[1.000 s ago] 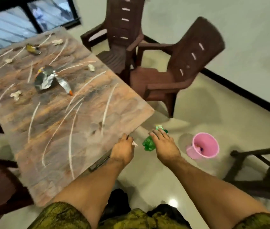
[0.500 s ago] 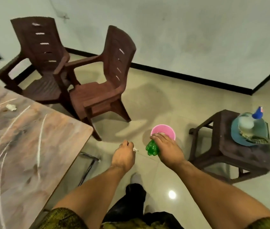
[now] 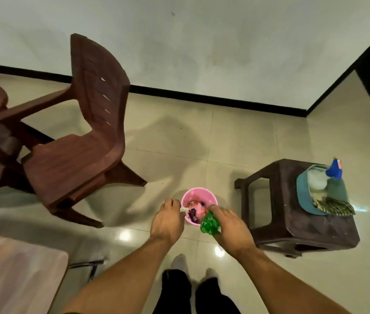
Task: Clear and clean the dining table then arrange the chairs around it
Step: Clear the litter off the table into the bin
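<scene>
Low in the frame's centre, both hands hover over the pink bin (image 3: 198,194) on the floor. The left hand (image 3: 168,220) has its fingers pinching a white scrap (image 3: 183,209). The right hand (image 3: 232,226) has its fingers clenched round a crumpled green wrapper (image 3: 209,223). A chair (image 3: 84,155) stands at left and a stool (image 3: 292,214) at right.

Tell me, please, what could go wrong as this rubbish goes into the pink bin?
1. The green wrapper in the right grip sits over the near rim of the pink bin, so it may drop on the floor.
2. The white scrap pinched in the left grip is at the rim's left edge; being light, it could drift outside.
3. The small bin already holds wrappers, so a knock might tip it.
</scene>
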